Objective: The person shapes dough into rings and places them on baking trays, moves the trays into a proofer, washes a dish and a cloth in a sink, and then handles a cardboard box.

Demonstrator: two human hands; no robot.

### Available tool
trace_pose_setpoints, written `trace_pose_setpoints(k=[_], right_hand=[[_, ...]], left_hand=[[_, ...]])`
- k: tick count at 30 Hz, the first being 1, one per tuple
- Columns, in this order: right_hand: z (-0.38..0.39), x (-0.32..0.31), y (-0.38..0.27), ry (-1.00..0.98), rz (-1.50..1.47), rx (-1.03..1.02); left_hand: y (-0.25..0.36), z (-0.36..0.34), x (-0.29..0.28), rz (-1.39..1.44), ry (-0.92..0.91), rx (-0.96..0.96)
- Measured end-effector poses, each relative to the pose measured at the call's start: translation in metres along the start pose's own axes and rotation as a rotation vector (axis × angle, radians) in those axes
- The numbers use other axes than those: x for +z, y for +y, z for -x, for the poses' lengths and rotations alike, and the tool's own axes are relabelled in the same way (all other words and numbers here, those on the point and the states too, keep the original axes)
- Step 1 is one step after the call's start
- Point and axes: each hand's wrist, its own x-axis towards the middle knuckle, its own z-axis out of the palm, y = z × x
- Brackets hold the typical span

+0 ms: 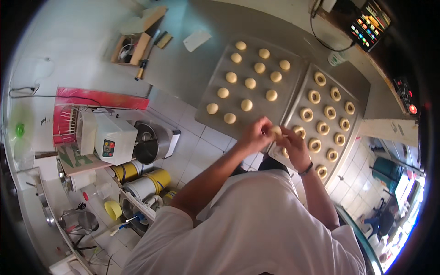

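My left hand (pixel 256 135) and my right hand (pixel 294 145) meet low over the front of two metal trays, fingers curled around a small pale piece of dough (pixel 276 131). Its exact shape is partly hidden by the fingers. The left tray (pixel 291 50) carries several round dough balls (pixel 250 83). Several dough rings (pixel 330 112) lie on the right tray (pixel 352 137), some beside and behind my right hand.
The trays rest on a steel counter (pixel 178 78) with an open box (pixel 130 48) and a white scraper (pixel 197 40). A tablet (pixel 370 25) is at the upper right. A mixer (pixel 114 140), steel bowl (pixel 149 146) and buckets (pixel 144 176) stand left. A person (pixel 385 222) is far right.
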Motion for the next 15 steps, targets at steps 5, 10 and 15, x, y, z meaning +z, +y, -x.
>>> trace_pose_setpoints(k=[5, 10, 15], right_hand=[[0.043, 0.039, -0.015, -0.125, 0.177, -0.114], [0.082, 0.091, -0.007, -0.113, 0.088, -0.173], [0.1, 0.129, 0.003, -0.095, 0.056, -0.182]], left_hand=[[-0.003, 0.066, -0.019, 0.288, -0.111, 0.076], [0.015, 0.131, -0.047, 0.173, -0.066, 0.083], [0.01, 0.177, -0.061, -0.024, 0.123, 0.313]])
